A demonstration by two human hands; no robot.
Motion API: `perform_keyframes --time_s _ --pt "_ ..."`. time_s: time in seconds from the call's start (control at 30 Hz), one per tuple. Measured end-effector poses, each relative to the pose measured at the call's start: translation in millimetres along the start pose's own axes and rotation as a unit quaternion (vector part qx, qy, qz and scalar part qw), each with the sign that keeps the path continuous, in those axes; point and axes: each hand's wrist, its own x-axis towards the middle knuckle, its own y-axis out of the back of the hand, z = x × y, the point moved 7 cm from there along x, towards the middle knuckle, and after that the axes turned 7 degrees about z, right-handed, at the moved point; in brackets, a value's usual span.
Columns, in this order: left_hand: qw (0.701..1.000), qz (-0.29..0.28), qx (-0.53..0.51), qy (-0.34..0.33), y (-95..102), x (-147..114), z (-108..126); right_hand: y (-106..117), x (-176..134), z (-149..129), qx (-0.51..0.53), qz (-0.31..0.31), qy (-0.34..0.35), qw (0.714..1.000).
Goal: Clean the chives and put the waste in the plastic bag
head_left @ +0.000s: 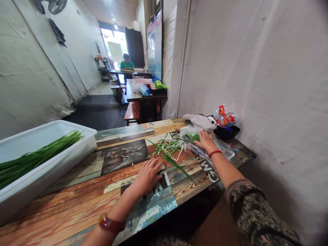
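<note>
My left hand (148,176) lies palm down on the patterned tabletop (89,201), fingers stretched out and nothing in it. My right hand (205,141) rests on a clear plastic bag (222,145), thumb apart from the fingers, touching green chives (192,136) inside it; its fingertips are partly hard to make out. Between the hands lies a loose pile of chive trimmings (170,146), pale and green bits. A few long chive stalks (179,165) stretch from the pile toward the table's front edge.
At the left, a white plastic tub (58,124) holds a bundle of long chives (51,150). A white cloth-like item (201,121) and a black tray (228,132) with a red-printed clear bag (225,116) sit by the right wall. Farther back, a person in green (127,64) sits at another table.
</note>
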Motion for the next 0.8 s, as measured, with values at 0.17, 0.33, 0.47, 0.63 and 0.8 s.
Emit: perform_keyframes --time_s 0.17,0.33,0.47,0.63,0.8 --pt "1.000 0.009 0.000 0.011 2.5 -2 2 -13 4 10 -0.102 -0.029 -0.006 0.994" --pt "0.998 0.049 -0.036 0.011 2.1 0 -2 6 -2 4 -0.107 -0.015 0.021 0.994" --pt "0.988 0.094 -0.118 0.030 -0.7 13 -8 52 -21 -30 -0.092 0.059 0.081 0.991" --pt "0.917 0.240 -0.296 0.113 14.0 35 -17 98 -60 -117 -0.053 0.113 0.220 0.968" --pt "0.868 0.348 -0.282 0.213 37.6 20 -50 73 -98 -195 0.026 0.084 0.309 0.947"
